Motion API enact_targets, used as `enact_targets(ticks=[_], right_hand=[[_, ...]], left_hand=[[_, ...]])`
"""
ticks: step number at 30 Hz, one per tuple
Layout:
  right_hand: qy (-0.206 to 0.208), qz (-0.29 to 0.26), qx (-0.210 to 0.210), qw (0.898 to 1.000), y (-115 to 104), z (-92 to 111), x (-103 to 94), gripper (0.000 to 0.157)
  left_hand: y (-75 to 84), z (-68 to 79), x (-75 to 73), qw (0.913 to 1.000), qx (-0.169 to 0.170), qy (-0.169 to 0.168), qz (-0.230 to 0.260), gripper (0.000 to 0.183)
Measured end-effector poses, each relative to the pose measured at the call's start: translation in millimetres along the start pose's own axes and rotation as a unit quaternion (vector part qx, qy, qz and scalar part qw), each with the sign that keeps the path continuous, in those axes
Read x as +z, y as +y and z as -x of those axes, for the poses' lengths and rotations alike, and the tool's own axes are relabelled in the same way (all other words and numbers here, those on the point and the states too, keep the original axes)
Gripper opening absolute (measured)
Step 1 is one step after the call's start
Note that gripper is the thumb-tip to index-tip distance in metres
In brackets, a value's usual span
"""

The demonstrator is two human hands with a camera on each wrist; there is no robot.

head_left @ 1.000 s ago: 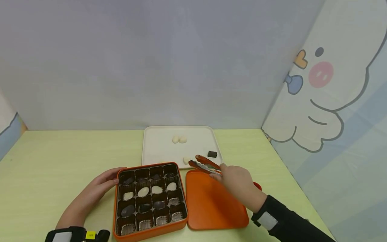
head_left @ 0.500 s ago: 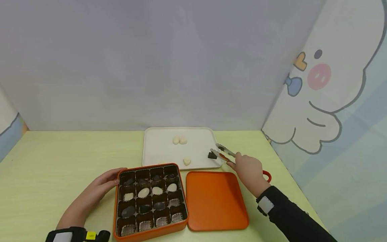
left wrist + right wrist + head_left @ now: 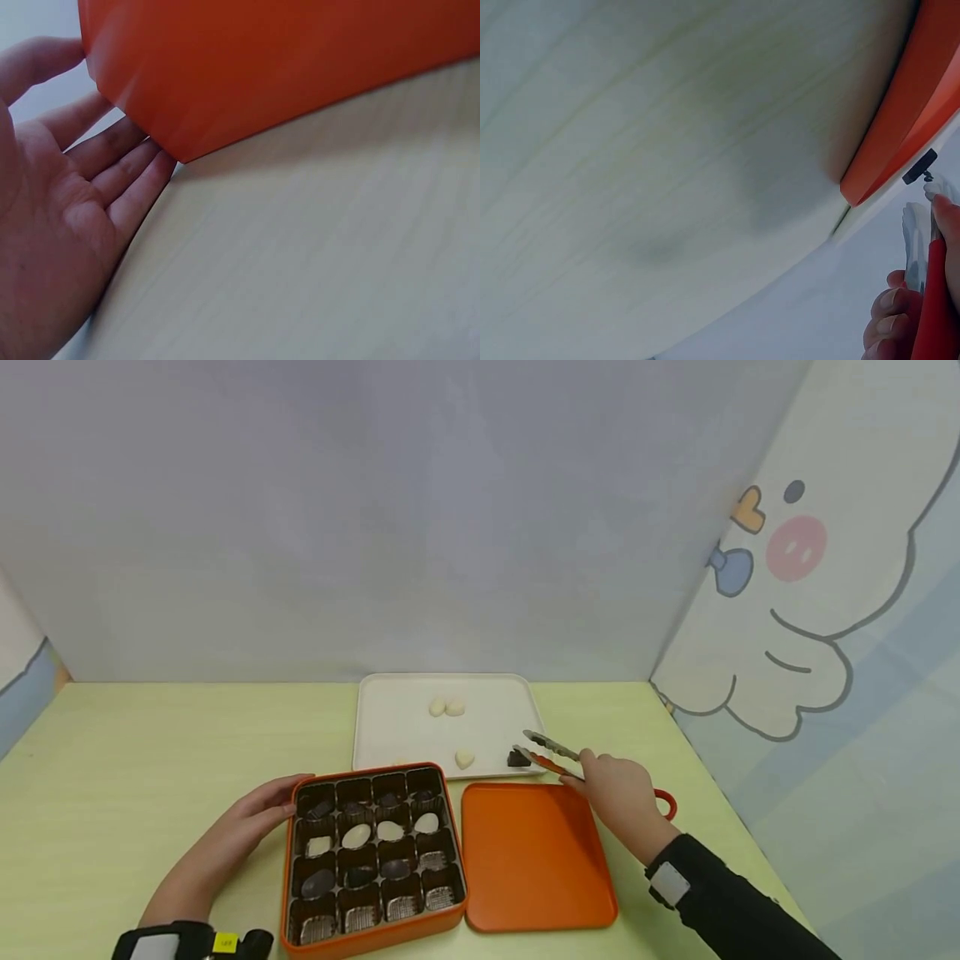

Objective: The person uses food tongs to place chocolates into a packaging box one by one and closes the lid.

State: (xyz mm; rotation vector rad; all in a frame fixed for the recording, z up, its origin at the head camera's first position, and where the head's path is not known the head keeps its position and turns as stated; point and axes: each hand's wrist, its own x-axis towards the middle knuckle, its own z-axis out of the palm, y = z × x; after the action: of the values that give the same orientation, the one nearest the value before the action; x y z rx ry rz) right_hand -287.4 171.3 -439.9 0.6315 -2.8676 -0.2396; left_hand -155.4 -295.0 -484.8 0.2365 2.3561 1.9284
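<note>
The person's left hand [image 3: 258, 814] rests against the left side of an orange box [image 3: 375, 935], fingers fairly straight at its corner [image 3: 112, 161]. Inside the box, a dark divided insert holds white and dark chocolate pieces; some compartments nearest the person hold none. In the right hand [image 3: 618, 789] are red-handled metal tongs [image 3: 555, 745], gripped with the arms spread apart. One tip of the tongs meets a dark chocolate piece [image 3: 517, 760] near the front right edge of the white tray [image 3: 405, 735]; the other stands off behind it. The right wrist view shows the tongs' red handle [image 3: 932, 315].
A flat orange lid [image 3: 536, 860] lies just right of the box, in front of the tray. On the tray sit two white pieces [image 3: 447, 707] side by side and a white heart-shaped piece [image 3: 464, 759]. A grey wall [image 3: 375, 527] stands behind the table.
The right hand has swung the tongs rightward from the tray's front edge to the dark chocolate piece, which has then slid slightly left and nearer. The left hand and box stay put.
</note>
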Motion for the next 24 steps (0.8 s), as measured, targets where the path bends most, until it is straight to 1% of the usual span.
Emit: enact_targets(ticks=[5,8,15,19,24], right_hand=[[0.026,0.008,-0.028,0.999,2,5,-1.3,0.043],[0.029,0.009,-0.042,0.999,4,7,-2.3,0.043],[-0.01,-0.005,-0.05,0.999,3,1,-6.5,0.043],[-0.028,-0.001,-0.045,0.999,0,-7,-4.6,0.042],[-0.06,-0.007,-0.036,0.998,-9,-16,-0.4,0.04]], left_hand=[[1.0,-0.6,-0.3,1.0,0.0,0.0,-0.004,0.042],[2.0,-0.8,-0.9,1.0,0.001,0.0,-0.007,0.042],[2.8,-1.0,-2.0,1.0,-0.005,0.002,-0.007,0.044],[0.2,-1.1,-1.6,0.9999,-0.007,0.001,-0.008,0.044],[-2.4,-1.5,-0.6,1.0,0.0,-0.001,-0.009,0.043]])
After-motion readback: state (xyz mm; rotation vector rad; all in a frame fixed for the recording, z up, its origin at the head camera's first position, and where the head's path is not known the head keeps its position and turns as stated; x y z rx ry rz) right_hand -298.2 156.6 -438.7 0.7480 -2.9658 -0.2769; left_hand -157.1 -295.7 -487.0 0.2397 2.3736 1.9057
